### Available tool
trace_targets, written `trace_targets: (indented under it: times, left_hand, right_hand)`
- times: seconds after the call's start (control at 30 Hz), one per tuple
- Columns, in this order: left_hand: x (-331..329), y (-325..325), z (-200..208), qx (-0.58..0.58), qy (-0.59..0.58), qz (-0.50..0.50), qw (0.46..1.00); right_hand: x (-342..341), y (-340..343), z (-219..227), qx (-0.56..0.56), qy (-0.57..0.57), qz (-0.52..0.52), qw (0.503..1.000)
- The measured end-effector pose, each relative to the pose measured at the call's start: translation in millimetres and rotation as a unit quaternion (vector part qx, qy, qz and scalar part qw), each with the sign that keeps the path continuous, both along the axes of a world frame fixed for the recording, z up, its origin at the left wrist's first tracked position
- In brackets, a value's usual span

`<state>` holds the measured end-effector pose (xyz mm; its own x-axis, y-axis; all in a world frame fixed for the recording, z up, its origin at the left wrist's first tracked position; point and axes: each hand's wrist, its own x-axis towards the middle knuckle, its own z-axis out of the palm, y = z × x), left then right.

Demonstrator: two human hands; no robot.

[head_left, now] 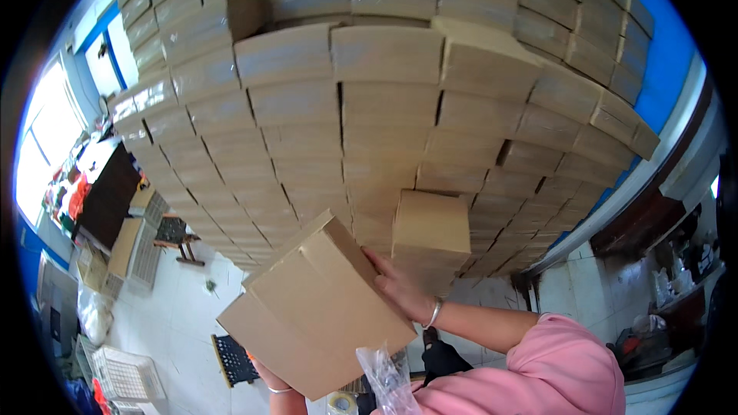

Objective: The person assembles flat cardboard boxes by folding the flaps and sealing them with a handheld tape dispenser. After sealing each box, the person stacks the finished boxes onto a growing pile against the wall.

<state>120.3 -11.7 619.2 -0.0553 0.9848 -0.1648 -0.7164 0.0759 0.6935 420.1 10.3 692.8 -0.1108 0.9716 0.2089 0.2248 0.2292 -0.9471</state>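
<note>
A plain brown cardboard box (319, 311) is tilted between my two hands, above the floor and before a tall stack of cartons. My right hand (401, 286) grips its right side, fingers against the far edge. At the lower left edge, my left hand (270, 376) supports it; most of its fingers are hidden by the box. Crumpled clear plastic (383, 380) shows by the near corner. Beside it is a roll of tape (342, 403), partly cut off by the picture's edge. Just beyond my right hand, another carton (432, 223) juts out at the foot of the stack.
The wall of stacked cartons (388, 111) fills the far side. A low black stool (234, 360) stands left of the held box, and a small stool (178, 234) farther off. White plastic baskets (127, 375) sit at left. A cluttered shelf (676, 292) lines the right.
</note>
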Motion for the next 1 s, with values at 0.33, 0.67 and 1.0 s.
trace_targets:
  times: [0.33, 0.67, 1.0]
  left_hand:
    - [125.5, 66.1, 230.3, 0.272, 0.227, 0.085, 0.931]
    - [199.0, 176.0, 406.7, 0.411, 0.504, 0.224, 0.726]
    - [447.9, 191.5, 473.6, 0.430, 0.224, -0.004, 0.874]
  right_hand:
    - [120.0, 6.3, 200.4, 0.140, 0.150, 0.001, 0.979]
    - [229.5, 87.8, 355.1, 0.299, 0.207, 0.024, 0.931]
    - [437.8, 29.5, 427.8, 0.208, 0.244, 0.161, 0.933]
